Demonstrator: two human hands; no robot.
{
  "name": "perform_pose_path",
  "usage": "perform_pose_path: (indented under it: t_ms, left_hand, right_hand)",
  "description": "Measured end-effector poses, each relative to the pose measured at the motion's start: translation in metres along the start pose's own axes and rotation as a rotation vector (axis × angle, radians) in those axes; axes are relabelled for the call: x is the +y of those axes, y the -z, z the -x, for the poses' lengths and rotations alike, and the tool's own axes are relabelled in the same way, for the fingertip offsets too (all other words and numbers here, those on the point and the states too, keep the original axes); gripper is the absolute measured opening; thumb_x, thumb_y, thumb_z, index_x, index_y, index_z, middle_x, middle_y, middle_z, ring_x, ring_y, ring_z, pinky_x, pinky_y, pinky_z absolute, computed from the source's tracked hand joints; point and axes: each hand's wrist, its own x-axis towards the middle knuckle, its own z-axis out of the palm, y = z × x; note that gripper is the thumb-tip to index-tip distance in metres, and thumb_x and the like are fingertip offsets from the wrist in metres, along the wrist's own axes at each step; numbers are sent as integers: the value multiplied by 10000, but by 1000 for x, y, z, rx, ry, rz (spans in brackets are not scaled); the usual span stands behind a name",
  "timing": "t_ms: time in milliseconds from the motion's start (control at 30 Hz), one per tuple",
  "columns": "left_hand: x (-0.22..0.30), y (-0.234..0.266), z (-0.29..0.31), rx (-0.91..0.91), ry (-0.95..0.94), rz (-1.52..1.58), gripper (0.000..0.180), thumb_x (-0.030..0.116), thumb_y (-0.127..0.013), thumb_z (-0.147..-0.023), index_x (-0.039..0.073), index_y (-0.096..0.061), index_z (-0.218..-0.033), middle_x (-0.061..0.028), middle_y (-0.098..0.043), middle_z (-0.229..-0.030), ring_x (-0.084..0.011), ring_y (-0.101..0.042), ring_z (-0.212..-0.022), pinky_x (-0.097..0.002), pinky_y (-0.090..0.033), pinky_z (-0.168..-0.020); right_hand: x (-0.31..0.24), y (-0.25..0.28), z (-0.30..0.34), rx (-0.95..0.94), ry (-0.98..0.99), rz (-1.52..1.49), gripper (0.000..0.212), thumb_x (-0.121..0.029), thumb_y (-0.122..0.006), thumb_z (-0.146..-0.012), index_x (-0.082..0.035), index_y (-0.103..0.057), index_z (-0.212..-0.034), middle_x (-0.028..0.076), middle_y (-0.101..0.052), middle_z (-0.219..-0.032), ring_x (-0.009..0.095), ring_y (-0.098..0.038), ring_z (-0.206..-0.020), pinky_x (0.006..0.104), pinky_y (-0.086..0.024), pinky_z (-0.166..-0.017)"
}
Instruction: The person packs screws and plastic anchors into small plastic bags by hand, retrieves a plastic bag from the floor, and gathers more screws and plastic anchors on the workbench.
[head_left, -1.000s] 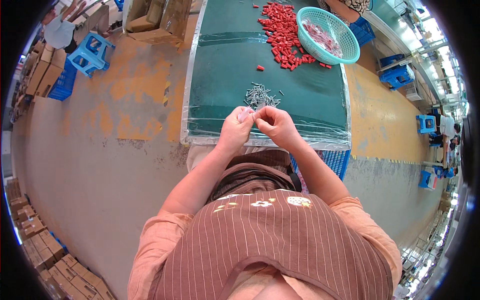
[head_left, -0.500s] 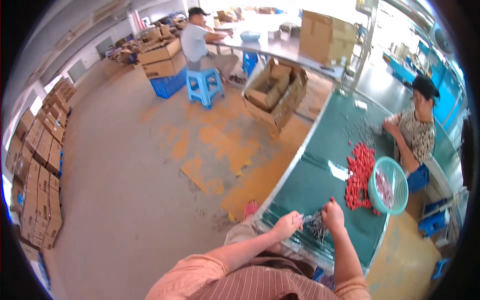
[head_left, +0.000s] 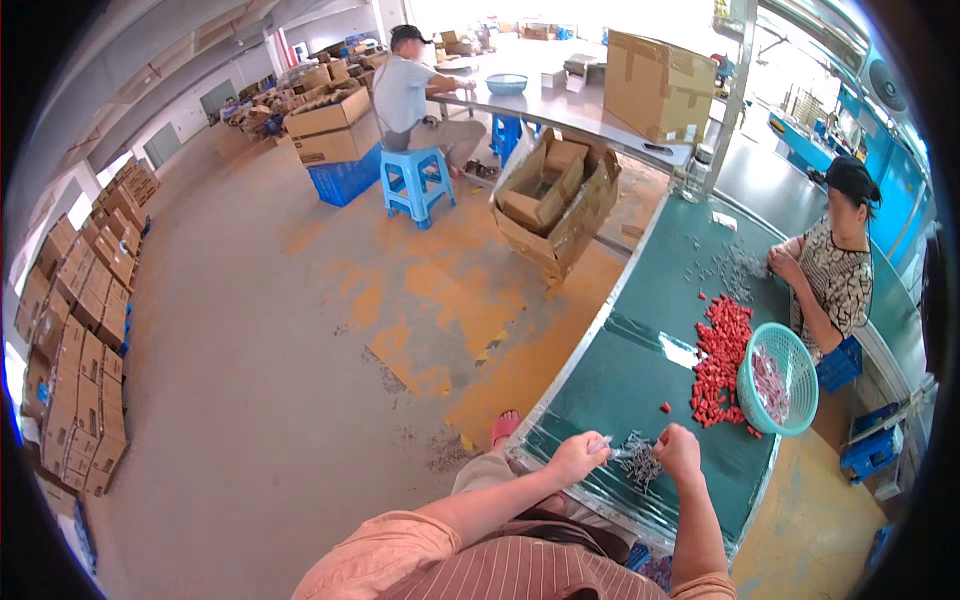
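Note:
My left hand point(head_left: 577, 459) is closed on a small clear plastic bag point(head_left: 600, 444), its end sticking out past the thumb toward the grey pile. Small grey screw-like pieces point(head_left: 638, 464) lie heaped on the green tabletop point(head_left: 625, 375) between my hands. At the right side of this heap is my right hand point(head_left: 679, 452), fingers pinched together and pointing down; what they hold, if anything, is hidden. A single red plug-like piece point(head_left: 665, 407) lies just beyond. Farther right spreads a large pile of the same red pieces point(head_left: 722, 350).
A turquoise basket point(head_left: 803, 370) of small clear packets leans at the red pile's right. Across the table, a co-worker point(head_left: 835, 255) handles scattered grey pieces point(head_left: 735, 268). Another person point(head_left: 402, 95) sits on a blue stool point(head_left: 415, 185). An open carton point(head_left: 560, 205) stands left of the table.
My right hand has drawn back from beside the lone red piece to the grey heap's right side. My left hand still grips the bag. The view has shifted slightly.

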Motion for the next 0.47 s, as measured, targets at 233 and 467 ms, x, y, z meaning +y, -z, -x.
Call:
perform_pose_path:
  t_ms: [233, 467]
  left_hand:
    - [32, 9, -13, 41, -64, -138, 184, 185, -659, -798, 36, -585, -719, -61, -618, -647, -126, -557, -596, -313, -455, -573]
    - [54, -28, -25, -106, 306, -18, 191, 246, -667, -792, 65, -623, -834, -18, -650, -706, -103, -552, -602, -270, -431, -563]
  right_hand:
    - [-10, 13, 1, 59, -93, -856, 86, -106, -628, -825, -36, -590, -793, -36, -529, -679, 54, -476, -615, 222, -383, -536]
    - [-53, 27, 40, 18, -103, -1123, 81, -29, -643, -821, -32, -592, -885, -50, -556, -760, 22, -507, -667, 172, -408, -589]
